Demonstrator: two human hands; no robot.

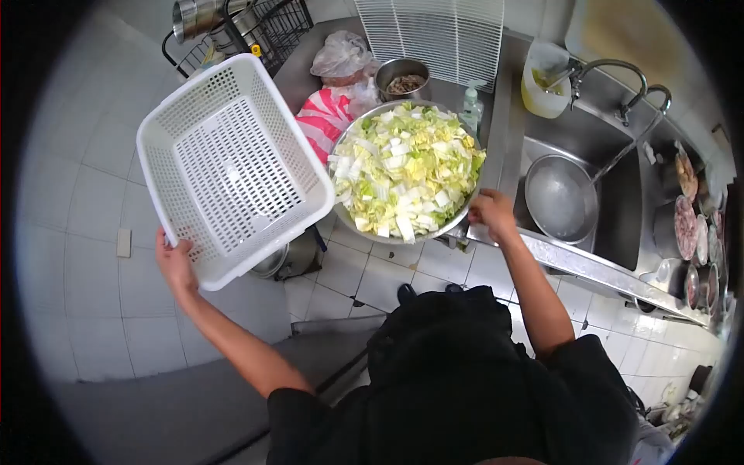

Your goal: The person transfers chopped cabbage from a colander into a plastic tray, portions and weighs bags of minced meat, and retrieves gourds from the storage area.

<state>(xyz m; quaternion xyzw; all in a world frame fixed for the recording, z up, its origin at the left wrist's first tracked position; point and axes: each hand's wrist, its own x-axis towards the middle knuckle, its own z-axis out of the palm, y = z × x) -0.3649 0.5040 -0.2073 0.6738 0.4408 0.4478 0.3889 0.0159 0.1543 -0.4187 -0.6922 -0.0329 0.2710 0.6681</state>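
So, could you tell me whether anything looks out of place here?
The bowl heaped with chopped leafy vegetable juts past the counter edge, which looks precarious, though the right hand is at its rim. Water also seems to be running from the tap into the round metal vessel.

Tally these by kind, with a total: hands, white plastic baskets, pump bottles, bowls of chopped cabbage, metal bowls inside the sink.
Hands: 2 (left hand, right hand)
White basket: 1
Pump bottle: 1
Cabbage bowl: 1
Sink bowl: 1
Total: 6
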